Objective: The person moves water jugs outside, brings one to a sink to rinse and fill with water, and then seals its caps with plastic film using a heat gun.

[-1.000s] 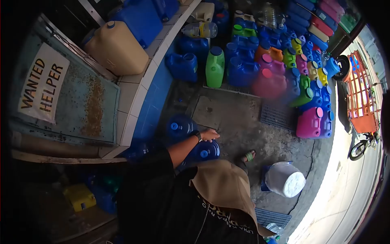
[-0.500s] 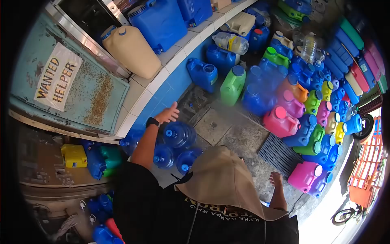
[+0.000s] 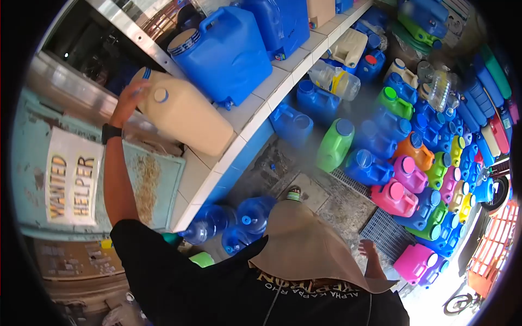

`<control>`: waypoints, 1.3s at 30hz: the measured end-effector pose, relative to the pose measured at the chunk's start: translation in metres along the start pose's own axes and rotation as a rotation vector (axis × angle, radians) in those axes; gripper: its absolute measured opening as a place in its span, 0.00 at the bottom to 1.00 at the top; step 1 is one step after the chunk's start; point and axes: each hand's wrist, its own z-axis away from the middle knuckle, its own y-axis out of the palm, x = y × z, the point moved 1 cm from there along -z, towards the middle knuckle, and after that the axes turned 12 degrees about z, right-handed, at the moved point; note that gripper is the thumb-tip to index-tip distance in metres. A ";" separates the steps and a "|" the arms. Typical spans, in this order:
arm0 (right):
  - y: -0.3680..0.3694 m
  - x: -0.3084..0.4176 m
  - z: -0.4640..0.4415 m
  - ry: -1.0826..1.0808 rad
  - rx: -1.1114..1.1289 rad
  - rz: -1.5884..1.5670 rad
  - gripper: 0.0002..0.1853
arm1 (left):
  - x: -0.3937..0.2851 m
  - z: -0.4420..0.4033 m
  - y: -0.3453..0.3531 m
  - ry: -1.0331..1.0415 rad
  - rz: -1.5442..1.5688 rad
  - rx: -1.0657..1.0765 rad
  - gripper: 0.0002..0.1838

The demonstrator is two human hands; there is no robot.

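Beige jug [image 3: 190, 117] sits on the tiled ledge [image 3: 191, 182], just beside a big blue jug [image 3: 231, 57]. At its capped top, the left hand [image 3: 129, 101] has fingers partly bent; whether they grip it, I cannot tell. The right hand [image 3: 368, 249], loosely open and empty, hangs near a floor grate [image 3: 387, 233].

Jug [image 3: 190, 119] is tan, shirt [image 3: 212, 293] blk, sandal [image 3: 293, 193] grn/wht striped
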 end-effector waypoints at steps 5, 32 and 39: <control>0.069 0.035 0.036 0.178 0.180 0.079 0.10 | -0.025 -0.046 0.021 0.290 -0.957 0.471 0.14; 0.293 0.253 -0.087 -1.007 0.140 0.517 0.14 | -0.066 -0.111 0.122 -0.607 -0.051 1.210 0.31; 0.152 0.194 0.025 -0.648 -0.250 0.175 0.14 | -0.159 -0.065 0.223 -0.622 -0.230 1.199 0.30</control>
